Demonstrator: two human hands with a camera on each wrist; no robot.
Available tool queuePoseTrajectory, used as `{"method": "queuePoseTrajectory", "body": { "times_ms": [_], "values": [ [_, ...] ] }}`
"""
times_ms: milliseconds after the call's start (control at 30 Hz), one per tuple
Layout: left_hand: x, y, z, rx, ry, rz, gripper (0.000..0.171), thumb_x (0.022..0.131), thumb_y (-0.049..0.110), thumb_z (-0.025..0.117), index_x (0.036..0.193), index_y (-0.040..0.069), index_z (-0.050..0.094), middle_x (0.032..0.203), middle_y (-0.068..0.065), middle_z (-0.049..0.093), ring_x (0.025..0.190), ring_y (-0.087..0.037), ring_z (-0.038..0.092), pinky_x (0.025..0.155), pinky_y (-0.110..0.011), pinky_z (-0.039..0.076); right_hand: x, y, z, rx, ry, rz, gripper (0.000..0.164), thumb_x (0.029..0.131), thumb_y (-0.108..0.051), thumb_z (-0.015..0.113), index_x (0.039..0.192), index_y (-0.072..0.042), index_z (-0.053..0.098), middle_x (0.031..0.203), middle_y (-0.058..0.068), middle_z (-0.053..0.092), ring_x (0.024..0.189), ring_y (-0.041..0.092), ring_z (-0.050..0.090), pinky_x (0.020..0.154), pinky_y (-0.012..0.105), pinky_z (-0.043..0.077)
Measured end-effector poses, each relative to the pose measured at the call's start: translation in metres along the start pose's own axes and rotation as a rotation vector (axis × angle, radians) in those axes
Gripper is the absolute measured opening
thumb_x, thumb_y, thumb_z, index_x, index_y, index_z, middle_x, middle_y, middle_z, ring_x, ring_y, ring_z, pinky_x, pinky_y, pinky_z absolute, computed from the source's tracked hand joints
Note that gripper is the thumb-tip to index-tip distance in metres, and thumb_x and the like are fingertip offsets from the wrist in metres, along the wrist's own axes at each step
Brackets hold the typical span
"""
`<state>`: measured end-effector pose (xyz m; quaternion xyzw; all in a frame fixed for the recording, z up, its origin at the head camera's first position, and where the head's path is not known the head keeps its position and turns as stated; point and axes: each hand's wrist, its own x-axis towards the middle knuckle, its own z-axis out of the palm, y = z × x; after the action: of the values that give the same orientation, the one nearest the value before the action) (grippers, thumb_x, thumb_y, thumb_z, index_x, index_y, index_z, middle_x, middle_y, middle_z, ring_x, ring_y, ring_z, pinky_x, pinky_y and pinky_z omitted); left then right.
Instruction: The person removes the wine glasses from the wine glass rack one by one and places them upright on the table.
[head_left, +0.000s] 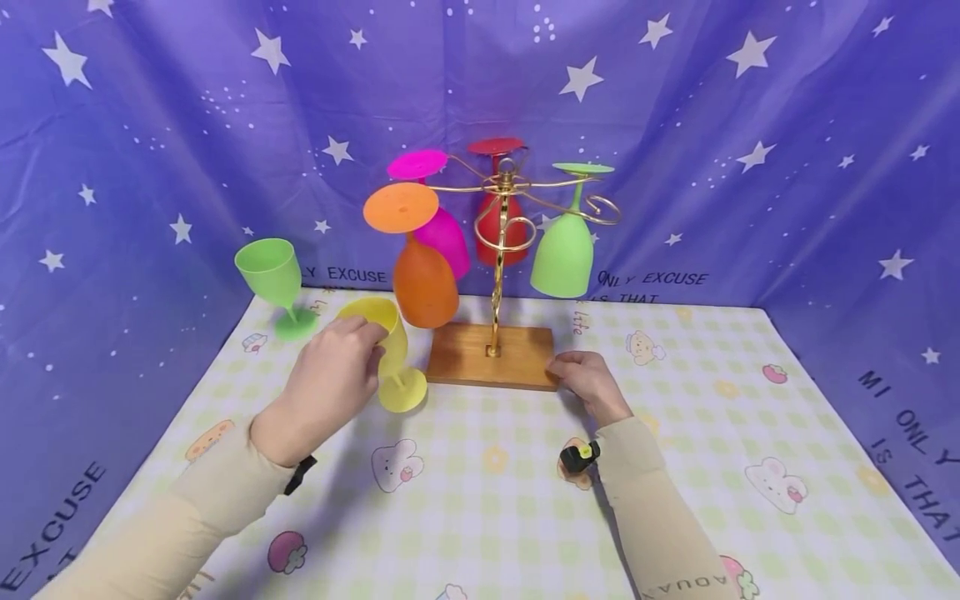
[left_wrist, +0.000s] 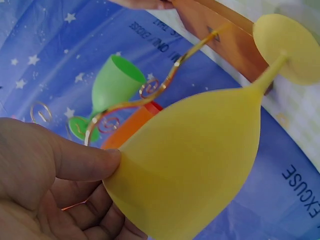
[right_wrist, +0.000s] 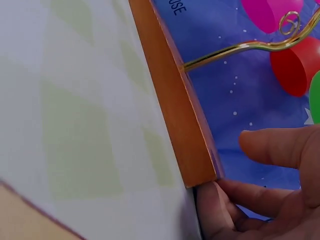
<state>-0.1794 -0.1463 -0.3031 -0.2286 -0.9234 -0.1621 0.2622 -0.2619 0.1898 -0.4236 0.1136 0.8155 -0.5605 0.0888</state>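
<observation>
My left hand (head_left: 333, 379) pinches a yellow goblet (left_wrist: 195, 155) at its rim, thumb on one side and fingers on the other. The goblet is bowl-up, its foot (head_left: 402, 391) low beside the left end of a wooden base (head_left: 465, 346). At the base's right end, fingers of my right hand (head_left: 592, 382) touch the wood, while the thumb (right_wrist: 272, 145) stays apart from it. A gold metal rack (head_left: 498, 287) rises from the base. Upside down on its arms hang orange (head_left: 427, 287), magenta (head_left: 446, 237), red (head_left: 491, 223) and light green (head_left: 564, 254) goblets.
Another green goblet (head_left: 272, 275) stands upright at the table's back left. A checked cloth (head_left: 495, 517) with cartoon prints covers the table. Behind and at the sides hangs a blue star-patterned curtain (head_left: 420, 75). The rack's front curl (head_left: 517, 247) holds no goblet.
</observation>
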Motion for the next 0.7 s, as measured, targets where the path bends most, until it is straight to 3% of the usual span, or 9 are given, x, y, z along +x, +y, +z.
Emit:
{"method": "queuePoseTrajectory", "body": {
  "times_ms": [200, 367, 700],
  "values": [
    [0.009, -0.015, -0.008, 0.005, -0.034, -0.026, 0.011, 0.075, -0.009, 0.062, 0.081, 0.0, 0.065, 0.072, -0.011, 0.057, 0.069, -0.032, 0.057, 0.06, -0.046, 0.047, 0.002, 0.002, 0.002, 0.013, -0.009, -0.005, 0.038, 0.09, -0.007, 0.059, 0.123, 0.011, 0.055, 0.12, 0.024, 0.058, 0.099, 0.026, 0.063, 0.09, 0.036, 0.05],
    [0.023, -0.031, -0.01, 0.03, -0.049, -0.031, 0.011, 0.076, -0.008, 0.059, 0.08, 0.0, 0.065, 0.074, -0.013, 0.057, 0.068, -0.035, 0.057, 0.059, -0.047, 0.047, 0.002, 0.003, 0.001, 0.018, 0.019, -0.009, 0.037, 0.087, -0.005, 0.062, 0.12, 0.01, 0.057, 0.113, 0.021, 0.06, 0.089, 0.019, 0.064, 0.084, 0.032, 0.052],
    [0.049, -0.067, -0.007, 0.092, -0.084, -0.075, 0.011, 0.077, -0.006, 0.055, 0.085, -0.004, 0.064, 0.081, -0.019, 0.06, 0.075, -0.04, 0.059, 0.064, -0.051, 0.048, 0.001, 0.006, 0.001, -0.135, 0.054, -0.028, 0.036, 0.083, -0.006, 0.063, 0.118, 0.006, 0.058, 0.12, 0.021, 0.055, 0.098, 0.028, 0.051, 0.079, 0.034, 0.044]
  ]
}}
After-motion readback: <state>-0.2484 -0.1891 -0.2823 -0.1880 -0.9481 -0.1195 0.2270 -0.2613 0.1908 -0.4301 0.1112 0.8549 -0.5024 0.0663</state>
